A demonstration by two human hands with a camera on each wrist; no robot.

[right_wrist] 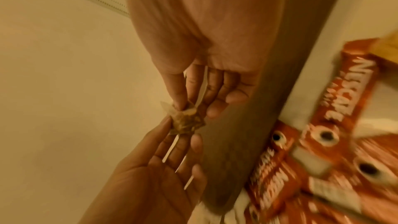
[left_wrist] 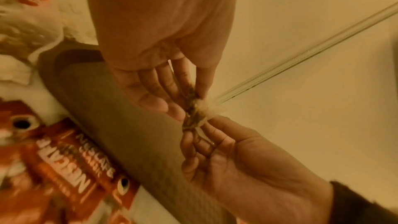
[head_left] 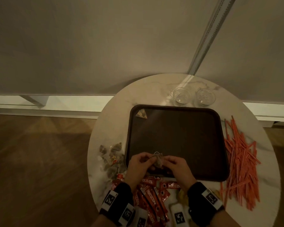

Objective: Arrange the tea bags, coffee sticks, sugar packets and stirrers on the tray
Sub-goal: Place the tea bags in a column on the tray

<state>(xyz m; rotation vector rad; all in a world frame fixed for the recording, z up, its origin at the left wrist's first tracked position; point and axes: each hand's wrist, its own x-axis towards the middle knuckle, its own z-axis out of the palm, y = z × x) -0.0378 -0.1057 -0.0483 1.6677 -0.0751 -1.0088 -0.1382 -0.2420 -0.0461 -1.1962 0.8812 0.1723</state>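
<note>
Barely started: one tea bag on tray at 11 o'clock; left hand and right hand fingers pinch second tea bag (coffee sticks, stirrers wait on bench).

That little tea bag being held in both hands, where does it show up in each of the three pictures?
Head view: tea bag low centre, between both hands above the tray's near edge.
Left wrist view: tea bag centre, pinched between fingertips.
Right wrist view: tea bag centre-left.
Shared landmark: the brown tray.

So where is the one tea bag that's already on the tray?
In the head view, the tea bag lies alone in the tray's far-left corner, left of the two glasses.
</note>
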